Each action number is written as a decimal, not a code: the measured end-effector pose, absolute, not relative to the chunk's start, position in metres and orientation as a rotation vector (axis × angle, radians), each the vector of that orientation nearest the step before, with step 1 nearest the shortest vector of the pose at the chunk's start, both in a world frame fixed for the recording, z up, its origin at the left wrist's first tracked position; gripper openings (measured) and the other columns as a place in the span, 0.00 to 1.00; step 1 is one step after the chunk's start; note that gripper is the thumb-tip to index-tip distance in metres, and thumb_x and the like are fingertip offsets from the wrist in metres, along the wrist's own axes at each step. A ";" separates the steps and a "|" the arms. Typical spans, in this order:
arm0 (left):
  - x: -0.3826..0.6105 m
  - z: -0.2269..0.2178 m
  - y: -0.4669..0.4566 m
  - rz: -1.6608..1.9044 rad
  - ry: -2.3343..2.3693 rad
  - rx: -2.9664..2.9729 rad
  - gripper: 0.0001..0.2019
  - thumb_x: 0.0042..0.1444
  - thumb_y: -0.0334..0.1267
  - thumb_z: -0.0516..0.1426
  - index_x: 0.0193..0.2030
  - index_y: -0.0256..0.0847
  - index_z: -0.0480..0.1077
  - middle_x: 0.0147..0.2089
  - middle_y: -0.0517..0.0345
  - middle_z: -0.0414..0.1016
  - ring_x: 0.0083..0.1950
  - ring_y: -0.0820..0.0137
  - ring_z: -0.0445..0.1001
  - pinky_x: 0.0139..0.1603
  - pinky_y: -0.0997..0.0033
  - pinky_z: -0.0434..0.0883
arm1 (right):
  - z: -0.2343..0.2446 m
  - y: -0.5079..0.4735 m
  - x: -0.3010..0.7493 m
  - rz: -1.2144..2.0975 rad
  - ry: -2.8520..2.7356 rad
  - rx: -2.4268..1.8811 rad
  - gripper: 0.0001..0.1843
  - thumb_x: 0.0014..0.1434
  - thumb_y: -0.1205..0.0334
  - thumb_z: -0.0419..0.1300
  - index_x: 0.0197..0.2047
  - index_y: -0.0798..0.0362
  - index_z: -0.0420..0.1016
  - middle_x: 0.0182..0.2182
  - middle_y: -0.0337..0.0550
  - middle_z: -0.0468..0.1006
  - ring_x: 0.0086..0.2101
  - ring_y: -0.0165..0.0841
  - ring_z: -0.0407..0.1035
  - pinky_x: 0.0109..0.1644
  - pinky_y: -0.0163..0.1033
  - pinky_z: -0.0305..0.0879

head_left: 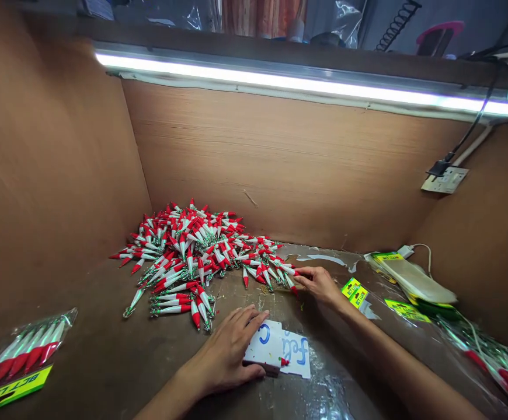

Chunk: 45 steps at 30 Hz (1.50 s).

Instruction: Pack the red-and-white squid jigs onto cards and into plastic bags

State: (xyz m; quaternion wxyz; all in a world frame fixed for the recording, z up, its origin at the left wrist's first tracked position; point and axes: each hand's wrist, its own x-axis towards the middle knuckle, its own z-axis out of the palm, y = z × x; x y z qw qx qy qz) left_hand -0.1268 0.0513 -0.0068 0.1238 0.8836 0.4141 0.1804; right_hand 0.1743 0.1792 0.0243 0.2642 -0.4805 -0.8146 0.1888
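A big heap of red-and-white squid jig lures (192, 251) lies on the brown bench toward the back left. My left hand (230, 350) rests on a small white block (265, 348) with blue writing; its fingers curl over the block's top. A red tip pokes out from under the block. My right hand (319, 284) reaches to the heap's right edge, and its fingertips pinch a single lure (289, 272) there.
A filled clear bag of lures with a yellow-green header card (17, 361) lies at front left. Empty bags with yellow headers (405, 277) are stacked at right, and more packed lures (503, 364) sit at front right. Wooden walls enclose the bench; a wall socket (444, 178) is at right.
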 end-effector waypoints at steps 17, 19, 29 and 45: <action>-0.127 0.000 0.057 0.391 1.195 2.619 0.50 0.51 0.54 0.66 0.74 0.53 0.42 0.73 0.53 0.56 0.71 0.53 0.57 0.70 0.45 0.55 | 0.032 0.072 0.206 0.719 -2.508 -1.318 0.17 0.69 0.55 0.53 0.37 0.51 0.82 0.31 0.41 0.76 0.33 0.33 0.67 0.38 0.35 0.57; -0.125 -0.001 0.057 0.380 1.215 2.618 0.50 0.51 0.55 0.66 0.74 0.53 0.42 0.73 0.53 0.56 0.71 0.54 0.57 0.71 0.45 0.54 | 0.022 0.065 0.187 0.568 -2.581 -1.269 0.16 0.69 0.58 0.52 0.38 0.50 0.81 0.33 0.42 0.76 0.36 0.34 0.67 0.40 0.35 0.58; -0.122 -0.008 0.055 0.440 1.289 2.596 0.54 0.46 0.56 0.69 0.74 0.54 0.44 0.69 0.50 0.62 0.67 0.52 0.63 0.70 0.45 0.57 | 0.008 0.078 0.156 0.450 -2.749 -0.897 0.13 0.69 0.57 0.54 0.38 0.48 0.80 0.35 0.41 0.76 0.37 0.33 0.67 0.40 0.35 0.58; -0.128 -0.001 0.053 0.463 1.255 2.591 0.55 0.44 0.50 0.71 0.74 0.57 0.43 0.70 0.51 0.59 0.69 0.49 0.59 0.70 0.42 0.57 | 0.015 0.238 0.163 0.637 -2.059 -1.253 0.15 0.62 0.54 0.58 0.44 0.53 0.81 0.40 0.49 0.78 0.43 0.41 0.69 0.47 0.42 0.64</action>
